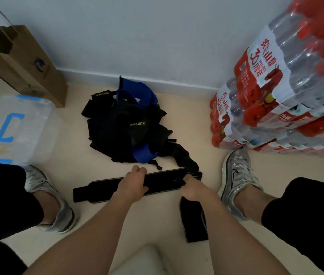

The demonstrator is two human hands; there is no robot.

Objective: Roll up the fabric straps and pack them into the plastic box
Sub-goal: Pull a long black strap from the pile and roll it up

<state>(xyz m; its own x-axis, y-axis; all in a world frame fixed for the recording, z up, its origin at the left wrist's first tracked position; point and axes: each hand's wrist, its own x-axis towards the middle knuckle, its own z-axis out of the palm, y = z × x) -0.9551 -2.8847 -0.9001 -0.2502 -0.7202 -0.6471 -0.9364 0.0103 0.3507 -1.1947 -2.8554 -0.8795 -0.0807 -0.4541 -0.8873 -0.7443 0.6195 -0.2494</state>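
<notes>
A long black fabric strap (97, 192) lies stretched flat on the floor in front of me. My left hand (132, 185) grips it near its middle, fingers curled over its far edge. My right hand (192, 190) pinches the strap's right end. Another black strap piece (194, 223) lies under my right forearm. Behind them sits a tangled pile of black and blue straps (129, 126). The clear plastic box (16, 130) with blue latches and its lid on stands at the left.
A brown paper bag (24, 64) leans by the wall at the back left. Shrink-wrapped packs of water bottles (276, 96) are stacked at the right. My two silver shoes (236, 175) flank the work area on the beige floor.
</notes>
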